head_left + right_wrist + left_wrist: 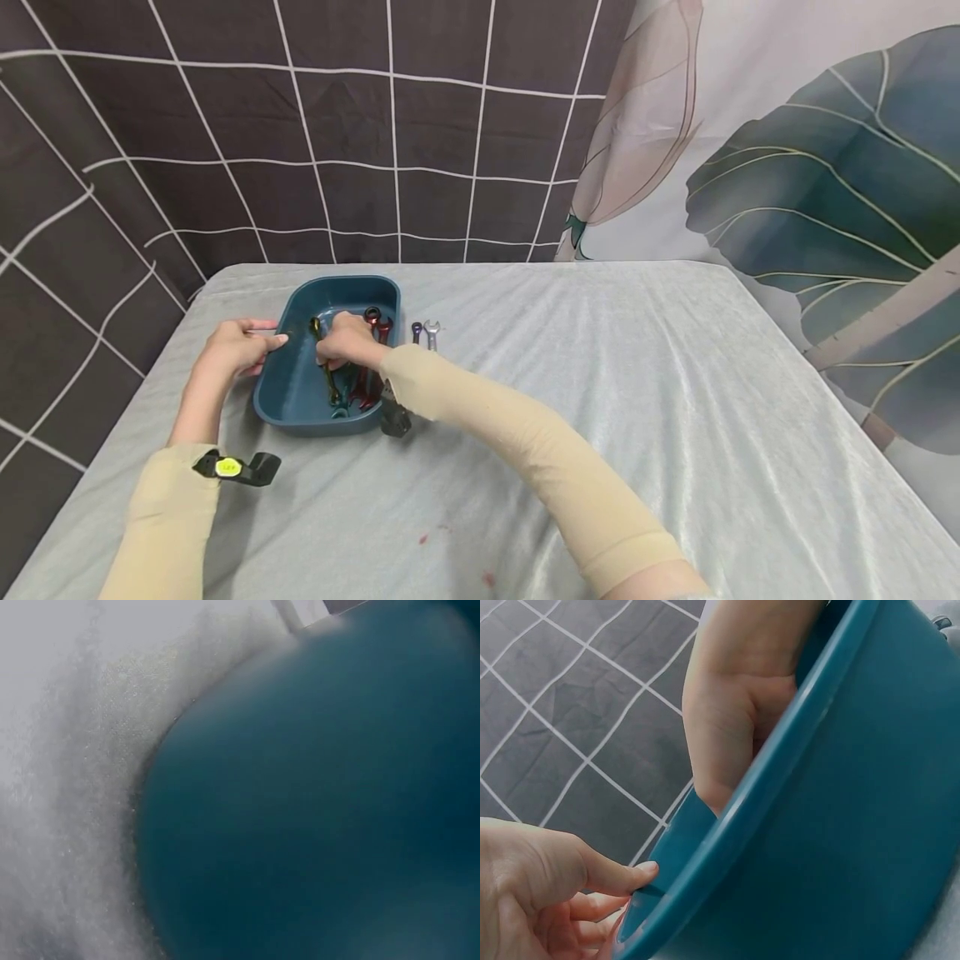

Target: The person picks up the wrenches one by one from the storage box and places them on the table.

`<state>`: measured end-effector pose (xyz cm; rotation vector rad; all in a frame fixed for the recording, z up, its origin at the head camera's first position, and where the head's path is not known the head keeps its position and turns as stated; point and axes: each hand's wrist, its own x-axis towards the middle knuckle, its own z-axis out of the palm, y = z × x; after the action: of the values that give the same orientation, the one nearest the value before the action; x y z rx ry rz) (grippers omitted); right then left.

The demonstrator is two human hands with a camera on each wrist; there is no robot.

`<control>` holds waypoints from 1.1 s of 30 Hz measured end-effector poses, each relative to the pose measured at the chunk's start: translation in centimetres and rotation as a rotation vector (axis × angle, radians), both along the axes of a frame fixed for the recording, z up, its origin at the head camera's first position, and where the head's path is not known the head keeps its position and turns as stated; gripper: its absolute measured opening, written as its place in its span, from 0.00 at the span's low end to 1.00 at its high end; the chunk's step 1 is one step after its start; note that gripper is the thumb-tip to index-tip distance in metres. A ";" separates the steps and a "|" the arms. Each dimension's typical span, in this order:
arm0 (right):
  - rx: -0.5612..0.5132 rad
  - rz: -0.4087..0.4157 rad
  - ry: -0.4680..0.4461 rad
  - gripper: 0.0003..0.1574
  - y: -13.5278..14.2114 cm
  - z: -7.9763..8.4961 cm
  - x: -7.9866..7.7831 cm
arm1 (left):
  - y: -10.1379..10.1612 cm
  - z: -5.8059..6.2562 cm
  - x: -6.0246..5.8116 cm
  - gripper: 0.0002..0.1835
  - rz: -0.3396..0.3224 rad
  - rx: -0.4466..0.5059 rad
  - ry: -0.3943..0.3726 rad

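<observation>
A deep blue plastic tub [270,392] stands on the left half of the table. My left hand [238,346] pinches its left rim, the thumb on the edge and the fingers curled outside, as the left wrist view shows. My right hand [348,340] reaches into the tub with curled fingers round the middle of a gold wrench [332,387]. To the right of that hand, red wrenches [385,329] lie along the tub's right wall, and a teal wrench end [341,410] shows near the front. The right wrist view holds mostly the tub's blurred outer wall [300,795].
Just right of the tub, a dark blue wrench [417,331] and a silver wrench [432,333] lie side by side, partly behind my right forearm. A pale grey cloth [637,375] covers the table. A dark gridded curtain [435,133] hangs behind.
</observation>
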<state>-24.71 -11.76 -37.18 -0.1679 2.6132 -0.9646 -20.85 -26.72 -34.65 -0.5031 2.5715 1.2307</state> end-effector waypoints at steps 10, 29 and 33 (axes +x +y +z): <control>-0.095 -0.043 -0.090 0.19 0.0 0.3 -0.5 | 0.1 0.0 0.0 0.29 0.000 -0.006 -0.009; -0.205 0.023 -0.053 0.15 1.9 0.9 0.6 | 0.2 0.0 0.1 0.29 0.013 -0.014 -0.018; -0.251 0.030 -0.057 0.22 2.5 1.2 0.6 | 0.2 0.0 0.0 0.29 0.021 -0.017 -0.017</control>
<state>-24.10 -9.31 -35.99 -0.2373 2.4243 -1.2659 -20.81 -26.47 -34.66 -0.5432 2.5709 1.2065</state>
